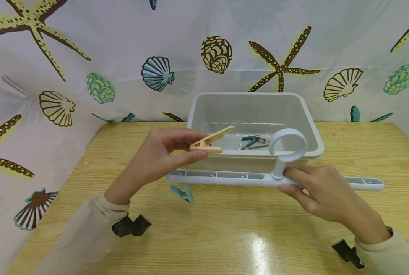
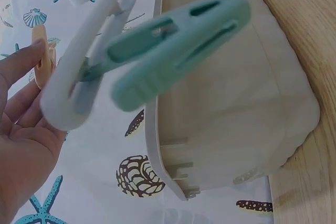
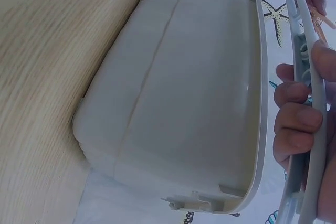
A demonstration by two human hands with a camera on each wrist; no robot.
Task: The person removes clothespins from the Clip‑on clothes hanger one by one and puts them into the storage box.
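Observation:
My left hand [image 1: 166, 152] pinches a peach clothespin [image 1: 215, 149] between thumb and fingers, just in front of the bin's left side. With my right hand [image 1: 321, 193] I grip the middle of a white plastic hanger [image 1: 232, 181], its fingers curled round the bar beside the ring-shaped hook [image 1: 302, 143]. The hanger is held level before the bin. A teal clothespin [image 1: 184, 194] hangs below the bar's left end; it looms large in the left wrist view [image 2: 142, 90]. In the right wrist view, several fingers [image 3: 299, 116] wrap the slotted bar.
A pale grey bin [image 1: 245, 153] stands on the wooden table [image 1: 225, 236] behind the hanger. Inside lie a dark teal clothespin [image 1: 248, 143] and a pale peach one [image 1: 262, 142]. A cloth [image 1: 122, 34] printed with shells and starfish hangs behind and at the sides.

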